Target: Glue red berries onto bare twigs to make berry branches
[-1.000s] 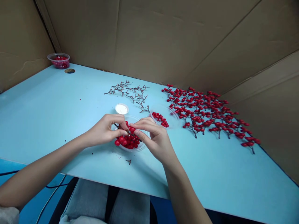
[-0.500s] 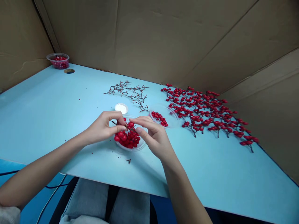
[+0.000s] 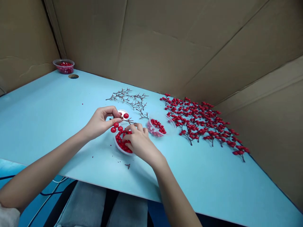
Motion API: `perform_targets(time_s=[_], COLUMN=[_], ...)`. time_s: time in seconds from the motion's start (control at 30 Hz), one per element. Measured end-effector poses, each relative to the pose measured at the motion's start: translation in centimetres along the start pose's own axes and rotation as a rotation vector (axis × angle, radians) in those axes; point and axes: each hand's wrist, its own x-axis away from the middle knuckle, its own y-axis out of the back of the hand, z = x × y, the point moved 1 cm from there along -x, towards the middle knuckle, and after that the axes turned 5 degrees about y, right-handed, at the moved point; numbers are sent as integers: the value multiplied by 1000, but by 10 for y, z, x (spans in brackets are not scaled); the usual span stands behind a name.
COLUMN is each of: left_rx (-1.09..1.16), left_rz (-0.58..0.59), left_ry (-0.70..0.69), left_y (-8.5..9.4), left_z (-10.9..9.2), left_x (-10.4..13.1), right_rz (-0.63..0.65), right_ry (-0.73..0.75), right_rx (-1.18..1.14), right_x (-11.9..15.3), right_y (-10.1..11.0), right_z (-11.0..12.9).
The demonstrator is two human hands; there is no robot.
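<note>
My left hand pinches a thin brown artificial twig between thumb and fingertips, above the table. Several glossy red berries hang from the twig, while its right-hand tips are bare. My right hand is low over a clear plastic bowl, fingers apart and bent down among the loose red berries. Whether a berry lies between those fingers is hard to make out. Behind my left fingertips is a small white round dish, partly covered.
A second clear bowl of berries stands right of my hands, a clear lid or rim beside it. Berry-laden branches spread at the right; bare twigs lie behind. Another berry tub sits at the far left corner near a table hole.
My right hand has left the twig and moved down and left into the bowl. My left hand has lifted the twig slightly up and left. The view has shifted a little.
</note>
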Motion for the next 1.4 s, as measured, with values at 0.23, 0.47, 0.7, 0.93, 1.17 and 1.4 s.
perform_targets(time_s=[0.23, 0.47, 0.7, 0.93, 1.17, 1.4], left_rx=[-196, -375, -586, -662, -700, -727], left_rz=[-59, -132, -144, -115, -134, -188], left_ry=[-110, -236, -320, -300, -307, -320], left_y=[0, -3, -11, -16, -17, -12], left_z=[4, 3, 6, 7, 5, 4], left_x=[1, 2, 6, 11, 12, 10], right_rz=[20, -337, -845, -877, -902, -911], right_ry=[-19, -104, 62, 88, 22, -13], right_rx=[45, -225, -307, -321, -326, -259], right_x=[-1, 18, 20, 10, 11, 15], right_y=[-4, 15, 22, 13, 12, 12], right_z=[0, -15, 6, 10, 10, 2])
